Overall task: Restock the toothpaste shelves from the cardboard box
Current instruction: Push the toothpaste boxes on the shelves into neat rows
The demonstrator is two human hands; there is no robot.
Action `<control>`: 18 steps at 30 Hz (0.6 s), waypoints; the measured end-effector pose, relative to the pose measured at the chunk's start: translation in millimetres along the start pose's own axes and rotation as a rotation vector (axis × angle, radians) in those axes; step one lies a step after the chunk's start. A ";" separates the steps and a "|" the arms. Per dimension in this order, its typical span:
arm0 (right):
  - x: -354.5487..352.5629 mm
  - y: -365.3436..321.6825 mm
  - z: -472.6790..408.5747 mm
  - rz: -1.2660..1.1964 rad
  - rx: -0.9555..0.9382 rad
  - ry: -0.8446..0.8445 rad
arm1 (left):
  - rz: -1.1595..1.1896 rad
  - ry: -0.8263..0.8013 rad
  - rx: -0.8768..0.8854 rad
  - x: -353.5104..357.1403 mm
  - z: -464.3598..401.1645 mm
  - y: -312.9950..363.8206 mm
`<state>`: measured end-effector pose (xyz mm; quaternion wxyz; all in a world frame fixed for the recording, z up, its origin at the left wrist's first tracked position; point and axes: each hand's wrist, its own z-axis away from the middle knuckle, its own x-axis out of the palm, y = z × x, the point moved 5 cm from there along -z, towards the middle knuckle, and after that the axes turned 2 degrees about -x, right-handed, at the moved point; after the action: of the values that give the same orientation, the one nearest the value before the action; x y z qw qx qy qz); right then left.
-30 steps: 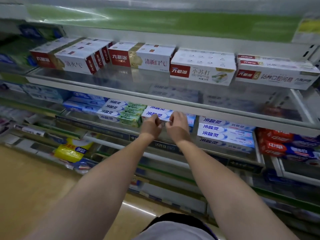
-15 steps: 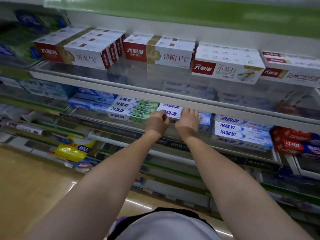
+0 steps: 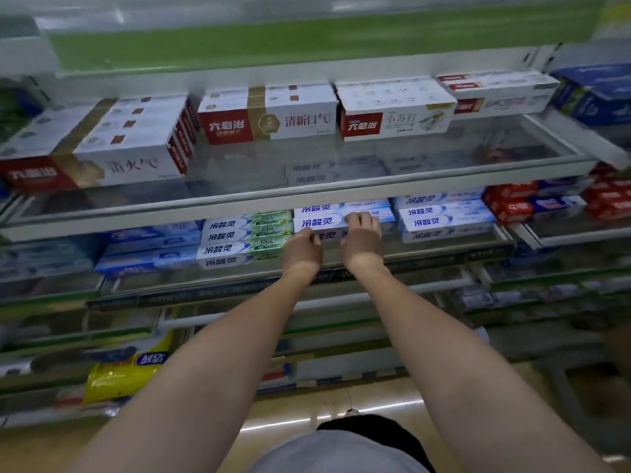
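Both hands reach under the upper shelf [image 3: 297, 203] to the blue boxes [image 3: 319, 221] stacked mid-row on the second shelf. The left hand [image 3: 302, 249] curls its grip at the stack's front left corner; the right hand [image 3: 362, 238] lays spread fingers [image 3: 358, 218] over the top box. The cardboard box is out of view. To do this well, I would push the stack back evenly with both hands, keep its front face flush with the green boxes [image 3: 247, 238] beside it, and keep the labels facing out
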<state>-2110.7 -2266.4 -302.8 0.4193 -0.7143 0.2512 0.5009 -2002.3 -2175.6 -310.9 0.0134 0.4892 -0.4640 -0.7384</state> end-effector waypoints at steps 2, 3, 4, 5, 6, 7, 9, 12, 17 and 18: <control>0.7 -1.0 6.4 0.021 0.037 -0.032 | 0.025 -0.010 0.020 -3.2 2.4 -0.1; 1.3 -1.8 9.1 0.033 0.046 -0.046 | 0.032 0.004 0.045 -6.5 4.2 0.8; 1.6 -2.9 11.4 0.043 0.051 -0.057 | 0.035 0.023 0.069 -10.9 6.6 2.4; 2.4 -3.4 13.4 0.051 0.055 -0.063 | 0.034 0.040 0.086 -14.6 7.7 2.7; 3.2 -3.8 14.8 0.059 0.058 -0.069 | 0.029 0.044 0.081 -16.5 7.3 2.4; 4.9 -3.9 15.4 0.074 0.055 -0.084 | 0.015 0.020 0.052 -15.4 5.9 1.1; 8.5 -4.4 16.0 0.108 0.051 -0.130 | -0.051 -0.070 -0.001 -9.8 5.3 0.2; 8.1 -4.6 8.5 0.117 0.038 -0.185 | -0.187 -0.112 -0.032 -4.7 2.9 4.4; 15.6 6.7 7.7 0.176 -0.040 -0.199 | -0.327 -0.044 -0.006 5.0 8.3 5.7; 17.2 10.0 8.5 0.187 -0.058 -0.190 | -0.335 -0.029 -0.004 6.6 9.3 4.9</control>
<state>-2116.4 -2263.3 -323.5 0.3719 -0.6487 0.2615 0.6104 -2014.7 -2175.3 -311.4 -0.1157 0.5490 -0.3747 -0.7381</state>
